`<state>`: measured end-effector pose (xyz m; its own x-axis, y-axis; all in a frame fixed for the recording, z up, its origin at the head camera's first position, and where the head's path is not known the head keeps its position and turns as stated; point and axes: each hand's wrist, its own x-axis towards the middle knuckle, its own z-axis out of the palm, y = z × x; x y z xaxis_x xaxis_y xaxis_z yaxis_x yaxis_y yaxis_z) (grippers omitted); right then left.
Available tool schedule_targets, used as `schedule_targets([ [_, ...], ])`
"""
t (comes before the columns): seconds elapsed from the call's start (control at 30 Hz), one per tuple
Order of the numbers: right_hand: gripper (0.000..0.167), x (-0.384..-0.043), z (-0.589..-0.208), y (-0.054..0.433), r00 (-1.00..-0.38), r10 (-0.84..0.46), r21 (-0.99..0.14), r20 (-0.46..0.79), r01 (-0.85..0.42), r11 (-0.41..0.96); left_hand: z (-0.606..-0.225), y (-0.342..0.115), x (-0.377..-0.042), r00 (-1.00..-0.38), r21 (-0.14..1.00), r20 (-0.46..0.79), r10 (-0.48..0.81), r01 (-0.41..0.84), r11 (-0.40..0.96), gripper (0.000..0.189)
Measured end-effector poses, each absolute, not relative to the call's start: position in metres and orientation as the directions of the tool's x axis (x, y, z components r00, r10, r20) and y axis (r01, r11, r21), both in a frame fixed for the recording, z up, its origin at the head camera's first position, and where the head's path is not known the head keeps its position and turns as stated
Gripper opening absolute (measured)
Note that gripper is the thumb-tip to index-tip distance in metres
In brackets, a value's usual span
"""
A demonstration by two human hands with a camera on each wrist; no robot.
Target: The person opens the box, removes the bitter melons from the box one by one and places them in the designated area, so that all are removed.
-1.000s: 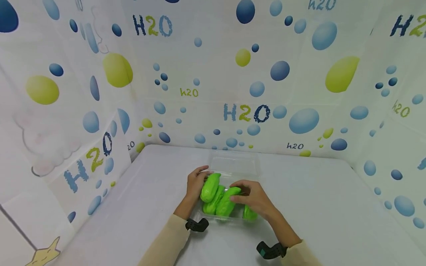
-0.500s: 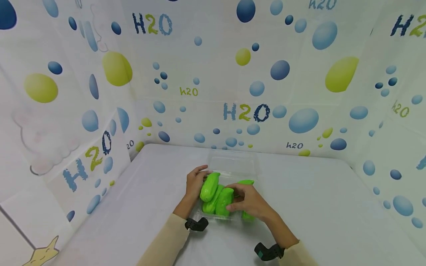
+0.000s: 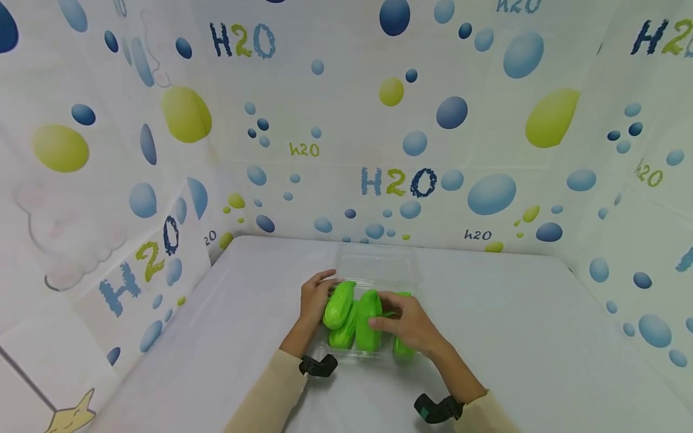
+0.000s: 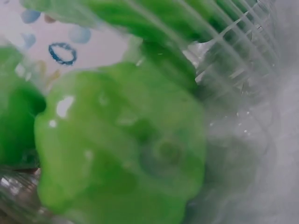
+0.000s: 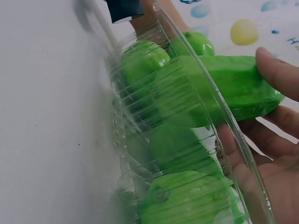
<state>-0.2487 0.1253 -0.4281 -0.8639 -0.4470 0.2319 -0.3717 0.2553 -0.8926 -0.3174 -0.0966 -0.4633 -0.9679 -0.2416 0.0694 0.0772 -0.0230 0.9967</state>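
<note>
Green vegetables [image 3: 346,313]: about 4 glossy, ridged pieces, crowded in a clear plastic clamshell box [image 3: 373,270] near the middle of a white table [image 3: 520,337]; the box's hinged lid lies open on the far side. Right hand [image 3: 408,325]: fingers and thumb curled round 1 piece [image 3: 369,316], holding it above the others with part of it over the box rim, as the right wrist view shows [image 5: 219,88]. Left hand [image 3: 314,300]: at the left end of the box, fingers against the leftmost piece [image 3: 340,304]; whether they curl round it or only steady it cannot be told from the head view, and the left wrist view shows only blurred green seen through ribbed plastic. Risks, judged: the pack is tight, so pressing the held piece down could lever a neighbour up and over the low wall; the light, thin-walled box could slide or tip on the smooth table if the left hand eases off; the shiny skin could slip in the grip; pieces standing proud of the rim would likely stop the lid from seating. Surround: printed curtain [image 3: 400,180] with bubbles and "H2O" lettering.
</note>
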Motion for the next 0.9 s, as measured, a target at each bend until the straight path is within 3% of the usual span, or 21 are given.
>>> schedule_targets([
  [0.33,0.05,-0.252,-0.425,0.129,-0.923,-0.286,-0.925,0.256,-0.32,0.204,-0.462,-0.099,-0.318,-0.966,0.998,0.056,-0.252,0.064,-0.022,0.032],
  [0.9,0.042,-0.262,-0.415,0.151,-0.989,0.048,-0.971,0.142,-0.148,-0.187,-0.463,-0.102,-0.319,-0.965,0.998,0.045,-0.257,0.053,-0.024,0.036],
])
